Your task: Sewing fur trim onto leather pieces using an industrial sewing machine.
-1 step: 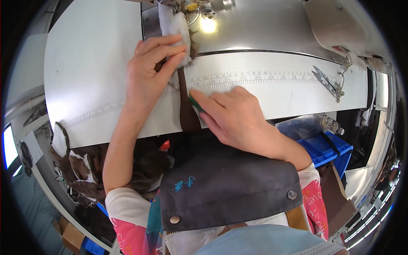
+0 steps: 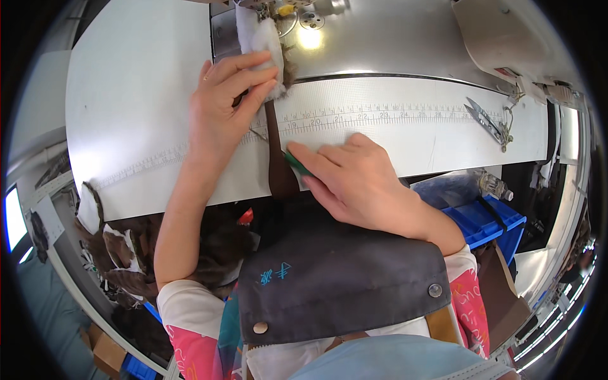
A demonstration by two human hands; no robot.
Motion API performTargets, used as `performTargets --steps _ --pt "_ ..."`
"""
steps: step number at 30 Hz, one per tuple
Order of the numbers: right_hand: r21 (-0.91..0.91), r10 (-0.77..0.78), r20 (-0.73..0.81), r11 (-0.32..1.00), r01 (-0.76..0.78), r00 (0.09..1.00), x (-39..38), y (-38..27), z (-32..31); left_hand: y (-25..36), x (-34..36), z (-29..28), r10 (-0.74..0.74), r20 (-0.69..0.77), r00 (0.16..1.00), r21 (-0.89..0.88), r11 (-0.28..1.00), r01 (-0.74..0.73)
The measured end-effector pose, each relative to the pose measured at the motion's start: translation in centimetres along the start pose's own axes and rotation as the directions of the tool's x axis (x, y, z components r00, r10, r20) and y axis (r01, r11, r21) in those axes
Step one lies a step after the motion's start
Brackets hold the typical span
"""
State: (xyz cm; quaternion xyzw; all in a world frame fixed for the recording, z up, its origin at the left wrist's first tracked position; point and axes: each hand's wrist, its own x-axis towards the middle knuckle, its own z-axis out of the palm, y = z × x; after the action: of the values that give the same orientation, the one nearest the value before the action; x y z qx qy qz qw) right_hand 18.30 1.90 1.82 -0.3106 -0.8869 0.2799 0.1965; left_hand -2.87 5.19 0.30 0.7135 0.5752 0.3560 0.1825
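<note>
At the sewing machine's base, my left hand (image 2: 231,101) has its fingers closed on a white fluffy strip (image 2: 266,47) edged with brown fur (image 2: 287,69). A narrow dark brown strip (image 2: 278,171) runs down from there across the white ruler-marked work surface (image 2: 405,145) and over its front edge. To the right of this strip my right hand (image 2: 348,180) grips a small green object (image 2: 296,162), held against the brown strip; most of it is hidden under my fingers.
Thread snips (image 2: 486,123) lie at the right, below the machine's metal bed (image 2: 386,41). Under the front edge are a blue crate (image 2: 475,221), a plastic bottle (image 2: 497,187) and brown fur pieces (image 2: 120,253). A cardboard box (image 2: 107,351) is at lower left.
My right hand has shifted slightly down toward the front edge with the green object in it. My left hand looks unmoved.
</note>
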Motion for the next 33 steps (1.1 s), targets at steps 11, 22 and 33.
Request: performTargets --steps 11,22,33 --pt "0.031 0.204 -0.238 0.979 -0.202 0.95 0.9 0.8 0.0 -0.3 -0.6 0.4 0.195 -0.065 0.979 0.151 0.971 -0.184" --pt "-0.056 0.118 -0.141 0.99 -0.127 0.983 0.6 0.8 -0.5 0.0 -0.9 0.2 0.197 -0.041 0.979 0.206 0.961 -0.185" --pt "-0.13 0.085 -0.106 0.987 -0.098 0.991 2.8 2.7 -1.6 -0.7 1.1 0.0 0.256 -0.063 0.965 0.192 0.952 -0.24"
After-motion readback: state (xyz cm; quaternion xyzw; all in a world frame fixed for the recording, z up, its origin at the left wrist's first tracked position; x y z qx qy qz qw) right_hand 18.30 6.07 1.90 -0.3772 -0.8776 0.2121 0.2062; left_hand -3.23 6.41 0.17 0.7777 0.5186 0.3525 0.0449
